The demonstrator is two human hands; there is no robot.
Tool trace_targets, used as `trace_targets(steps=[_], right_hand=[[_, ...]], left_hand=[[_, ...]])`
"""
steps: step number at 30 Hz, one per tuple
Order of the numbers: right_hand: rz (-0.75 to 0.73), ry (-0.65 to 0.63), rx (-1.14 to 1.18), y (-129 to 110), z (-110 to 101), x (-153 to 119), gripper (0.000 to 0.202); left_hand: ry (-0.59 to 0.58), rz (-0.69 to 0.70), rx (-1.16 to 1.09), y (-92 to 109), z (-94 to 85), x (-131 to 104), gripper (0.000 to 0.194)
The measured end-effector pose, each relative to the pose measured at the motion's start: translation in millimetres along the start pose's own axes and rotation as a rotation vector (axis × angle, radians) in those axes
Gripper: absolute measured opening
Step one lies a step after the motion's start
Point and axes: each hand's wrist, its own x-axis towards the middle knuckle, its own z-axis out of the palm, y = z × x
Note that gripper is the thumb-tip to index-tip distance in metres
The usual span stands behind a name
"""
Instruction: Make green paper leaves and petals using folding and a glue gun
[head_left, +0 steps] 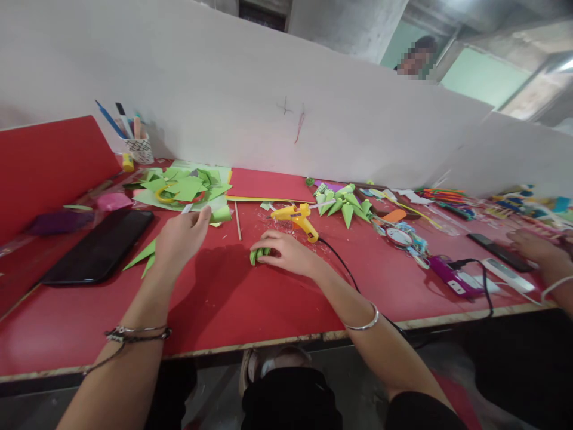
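My right hand [286, 252] has its fingers curled round a small green paper piece [259, 255] on the red table [233, 298]. Raised above the table, my left hand [182, 233] is closed, its thumb and fingers together beside a green paper roll [221, 215]; a small whitish tip shows by the fingers, and what they hold is hard to make out. Behind my right hand lies a yellow glue gun [295, 216] with a black cord. A pile of green paper pieces [185, 186] sits behind my left hand.
A black phone [101, 248] and a pen cup [139, 149] are at the left. Spiky green paper shapes [347, 203] lie behind the glue gun. To the right are a purple power socket [454, 278], a black remote [499, 252] and another person's hand [535, 246].
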Motion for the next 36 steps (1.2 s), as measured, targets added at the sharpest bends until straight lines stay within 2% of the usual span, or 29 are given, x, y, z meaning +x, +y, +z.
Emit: trace_targets(steps=[9, 16, 36], right_hand=[[0.027, -0.008, 0.004, 5.1, 3.3, 0.5, 0.037], [-0.035, -0.013, 0.026, 2.5, 2.5, 1.3, 0.039], [0.001, -0.012, 0.008, 4.9, 5.2, 1.7, 0.027]], left_hand=[[-0.013, 0.002, 0.008, 0.7, -0.6, -0.9, 0.049], [-0.006, 0.021, 0.007, -0.4, -0.4, 0.0, 0.046], [0.007, 0.042, -0.029, -1.3, -0.3, -0.9, 0.044]])
